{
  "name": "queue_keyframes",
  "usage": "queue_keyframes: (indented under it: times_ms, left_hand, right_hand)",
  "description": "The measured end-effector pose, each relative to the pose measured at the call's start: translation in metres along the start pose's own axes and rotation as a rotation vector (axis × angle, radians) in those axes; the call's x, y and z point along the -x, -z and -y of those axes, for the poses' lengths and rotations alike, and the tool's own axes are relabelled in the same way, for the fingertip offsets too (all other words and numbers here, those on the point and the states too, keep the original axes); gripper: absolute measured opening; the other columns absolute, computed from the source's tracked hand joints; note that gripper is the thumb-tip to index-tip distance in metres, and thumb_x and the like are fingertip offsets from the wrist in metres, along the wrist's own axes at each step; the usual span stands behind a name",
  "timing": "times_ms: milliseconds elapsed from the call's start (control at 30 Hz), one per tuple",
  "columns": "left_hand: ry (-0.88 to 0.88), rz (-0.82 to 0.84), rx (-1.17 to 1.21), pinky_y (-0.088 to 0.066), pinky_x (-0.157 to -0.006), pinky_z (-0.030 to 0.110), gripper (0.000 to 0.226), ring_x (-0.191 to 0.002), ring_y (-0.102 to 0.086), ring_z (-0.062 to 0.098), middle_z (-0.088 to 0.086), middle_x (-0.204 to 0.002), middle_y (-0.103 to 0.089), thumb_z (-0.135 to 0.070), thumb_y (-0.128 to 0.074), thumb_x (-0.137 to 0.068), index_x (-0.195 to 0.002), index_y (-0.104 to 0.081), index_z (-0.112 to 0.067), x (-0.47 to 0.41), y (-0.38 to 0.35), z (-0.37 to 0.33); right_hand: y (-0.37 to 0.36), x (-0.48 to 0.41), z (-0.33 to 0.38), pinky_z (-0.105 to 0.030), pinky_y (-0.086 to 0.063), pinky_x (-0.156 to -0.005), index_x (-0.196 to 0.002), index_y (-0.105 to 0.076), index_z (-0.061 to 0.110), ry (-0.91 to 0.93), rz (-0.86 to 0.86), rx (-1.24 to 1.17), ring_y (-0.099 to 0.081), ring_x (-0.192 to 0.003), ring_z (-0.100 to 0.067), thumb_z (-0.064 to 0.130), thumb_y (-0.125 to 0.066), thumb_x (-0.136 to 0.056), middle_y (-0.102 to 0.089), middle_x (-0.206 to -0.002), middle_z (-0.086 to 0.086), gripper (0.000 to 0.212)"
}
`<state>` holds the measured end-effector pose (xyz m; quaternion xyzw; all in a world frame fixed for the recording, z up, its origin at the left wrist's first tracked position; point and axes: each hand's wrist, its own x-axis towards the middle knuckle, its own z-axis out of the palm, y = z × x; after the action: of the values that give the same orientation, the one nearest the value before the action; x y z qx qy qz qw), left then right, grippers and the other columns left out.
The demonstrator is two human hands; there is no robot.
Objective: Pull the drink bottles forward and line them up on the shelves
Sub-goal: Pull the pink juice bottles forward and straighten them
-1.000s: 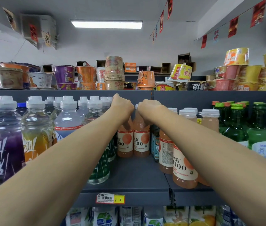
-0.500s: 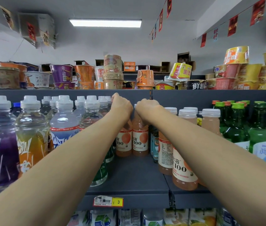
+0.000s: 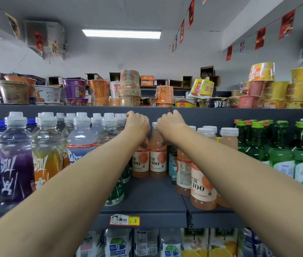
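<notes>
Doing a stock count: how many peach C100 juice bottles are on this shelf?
6 visible: back-left bottle in the left hand, back-right bottle in the right hand, four right-side bottles by the right forearm. Others may be hidden.

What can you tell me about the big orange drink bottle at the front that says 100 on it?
The front bottle looks like clear plastic full of cloudy pinkish-orange drink. Its cream label shows an orange circle, "100" and Chinese writing. It stands upright on the grey shelf, near the front edge. The right forearm crosses in front of its top, hiding the cap. The left hand and right hand curl over matching bottles further back, not this one.
</notes>
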<state>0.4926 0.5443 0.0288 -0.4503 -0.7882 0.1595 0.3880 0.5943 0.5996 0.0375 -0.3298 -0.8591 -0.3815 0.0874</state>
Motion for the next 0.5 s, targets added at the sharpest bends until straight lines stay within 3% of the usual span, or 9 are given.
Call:
queue_keyframes:
  times_ms: [133,233,300,400,500]
  left_hand:
    - [-0.026,-0.143,0.103,-0.039,-0.105,0.044,0.083,-0.126,-0.048,0.029,0.013,-0.138,-0.049,-0.065,-0.058,-0.088,-0.140,-0.038,-0.005,0.012,0.007,-0.003]
    - [-0.064,-0.269,0.303,-0.039,-0.102,0.044,0.050,-0.125,-0.047,0.031,0.014,-0.136,-0.049,-0.040,-0.049,-0.099,-0.136,-0.041,-0.007,0.023,0.009,-0.010]
    - [-0.090,-0.308,0.465,-0.040,-0.100,0.045,0.044,-0.123,-0.048,0.032,0.015,-0.134,-0.050,-0.034,-0.046,-0.101,-0.135,-0.044,-0.008,0.030,0.012,-0.014]
    - [-0.117,-0.278,0.770,-0.042,-0.101,0.047,0.045,-0.123,-0.048,0.033,0.014,-0.133,-0.050,-0.038,-0.045,-0.102,-0.137,-0.046,-0.011,0.037,0.020,-0.022]
    - [-0.178,-0.218,1.036,-0.042,-0.097,0.040,0.045,-0.120,-0.050,0.028,0.008,-0.125,-0.051,-0.037,-0.057,-0.097,-0.137,-0.047,-0.019,0.040,0.031,-0.033]
  right_hand:
    - [0.018,0.022,-0.009,-0.044,-0.036,-0.108,-0.136,-0.054,0.014,0.025,-0.066,0.049,-0.051,-0.128,-0.029,0.055,-0.061,-0.095,-0.057,-0.136,-0.010,0.059]
    - [0.022,0.042,-0.019,-0.043,-0.039,-0.100,-0.126,-0.060,0.019,0.075,-0.182,0.126,-0.056,-0.116,-0.026,0.052,-0.053,-0.099,-0.063,-0.124,-0.007,0.043]
    - [0.022,0.057,-0.030,-0.044,-0.041,-0.094,-0.117,-0.063,0.020,0.079,-0.209,0.120,-0.059,-0.108,-0.026,0.051,-0.049,-0.100,-0.066,-0.115,-0.006,0.037]
    - [0.018,0.073,-0.049,-0.042,-0.040,-0.081,-0.106,-0.063,0.021,0.051,-0.172,-0.023,-0.059,-0.095,-0.024,0.055,-0.034,-0.103,-0.065,-0.102,-0.003,0.044]
    - [0.015,0.078,-0.067,-0.037,-0.040,-0.072,-0.093,-0.055,0.024,0.005,-0.098,-0.294,-0.059,-0.089,-0.021,0.052,-0.021,-0.106,-0.061,-0.096,-0.001,0.046]
